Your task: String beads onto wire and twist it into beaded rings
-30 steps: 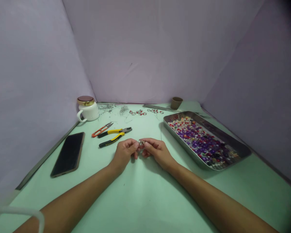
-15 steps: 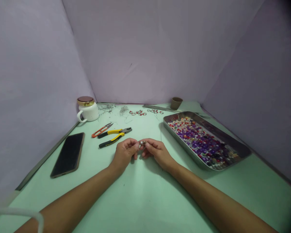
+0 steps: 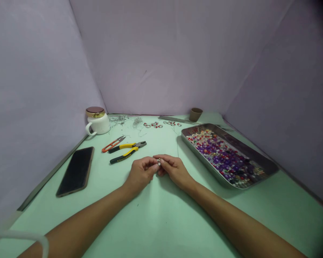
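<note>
My left hand [image 3: 141, 173] and my right hand [image 3: 174, 170] meet over the middle of the table, fingertips pinched together on a small beaded ring [image 3: 159, 162]. Silvery or white beads show between the thumbs; the fingers cover most of the piece. Left of my hands lie pliers [image 3: 127, 152] with yellow and black handles and orange thread snips [image 3: 113, 144]. Beyond my hands, several finished-looking red and silver beaded rings [image 3: 153, 125] lie in two clusters. To the right is a metal tray [image 3: 207, 164] of loose purple, red and white beads [image 3: 220, 156].
A dark phone [image 3: 75, 172] lies at the left. Behind it stands a white mug [image 3: 100, 124] with a lid. Tangled wire scraps [image 3: 137, 122], straight wire lengths [image 3: 174, 119] and a small brown cup [image 3: 196, 114] are along the back. Pale walls enclose the table [image 3: 156, 222].
My hands have drawn closer together and turned the beaded piece, so less of it shows between my fingers. The tools, phone and tray have not moved.
</note>
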Demonstrator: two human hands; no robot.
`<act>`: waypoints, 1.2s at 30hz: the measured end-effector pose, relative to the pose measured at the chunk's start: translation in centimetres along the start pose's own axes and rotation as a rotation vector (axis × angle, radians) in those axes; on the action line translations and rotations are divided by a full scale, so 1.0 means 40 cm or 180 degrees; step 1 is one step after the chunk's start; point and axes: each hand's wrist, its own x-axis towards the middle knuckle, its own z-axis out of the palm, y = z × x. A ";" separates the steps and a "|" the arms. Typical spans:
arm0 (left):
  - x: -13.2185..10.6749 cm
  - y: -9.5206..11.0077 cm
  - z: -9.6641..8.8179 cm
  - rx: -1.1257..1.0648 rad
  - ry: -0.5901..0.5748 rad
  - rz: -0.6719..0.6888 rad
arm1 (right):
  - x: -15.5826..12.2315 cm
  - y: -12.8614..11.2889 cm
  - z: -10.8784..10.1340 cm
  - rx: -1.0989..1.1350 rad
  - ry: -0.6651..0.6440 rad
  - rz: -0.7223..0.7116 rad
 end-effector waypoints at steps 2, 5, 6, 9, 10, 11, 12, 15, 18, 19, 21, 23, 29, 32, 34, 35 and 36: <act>-0.001 -0.001 -0.001 0.0030 -0.0004 0.0005 | -0.002 -0.002 0.002 -0.0071 0.0104 -0.0023; 0.001 -0.003 -0.003 0.0067 0.0050 -0.0038 | -0.003 -0.005 0.006 -0.0080 0.0350 -0.0060; 0.002 -0.003 -0.003 0.0096 0.0077 -0.0054 | -0.003 -0.005 0.007 -0.0071 0.0428 -0.0059; 0.002 0.000 -0.002 0.0170 0.0137 -0.0093 | -0.003 -0.003 0.007 -0.0184 0.0549 -0.0106; 0.001 0.001 -0.001 0.0186 0.0149 -0.0098 | -0.003 -0.002 0.006 -0.0281 0.0568 -0.0150; 0.000 0.003 0.000 0.0202 0.0159 -0.0102 | -0.004 -0.001 0.005 -0.0387 0.0582 -0.0202; -0.001 0.004 0.000 0.0215 0.0171 -0.0109 | -0.005 -0.001 0.005 -0.0494 0.0602 -0.0249; -0.002 0.006 0.001 0.0246 0.0215 -0.0124 | -0.011 0.000 0.004 -0.0864 0.0626 -0.0415; -0.002 0.007 0.001 0.0264 0.0285 -0.0114 | -0.016 0.005 0.005 -0.1238 0.0605 -0.0606; -0.002 0.007 0.001 0.0271 0.0303 -0.0109 | -0.018 0.006 0.005 -0.1299 0.0628 -0.0637; -0.001 0.007 0.000 0.0268 0.0336 -0.0116 | -0.020 0.009 0.006 -0.1326 0.0707 -0.0648; -0.001 0.008 0.000 0.0244 0.0373 -0.0140 | -0.021 0.008 0.008 -0.1336 0.0766 -0.0668; 0.001 0.007 0.000 0.0226 0.0470 -0.0208 | -0.027 -0.013 0.010 -0.1552 0.0594 -0.0993; 0.001 0.007 0.001 0.0205 0.0488 -0.0184 | -0.026 -0.018 0.013 -0.1418 0.0530 -0.0897; 0.001 0.006 0.001 0.0191 0.0500 -0.0152 | -0.024 -0.018 0.016 -0.1105 0.0539 -0.0621; 0.000 0.005 0.001 0.0189 0.0506 -0.0139 | -0.022 -0.018 0.018 -0.0924 0.0556 -0.0472; 0.000 0.004 0.001 0.0193 0.0508 -0.0132 | -0.021 -0.018 0.019 -0.0750 0.0569 -0.0343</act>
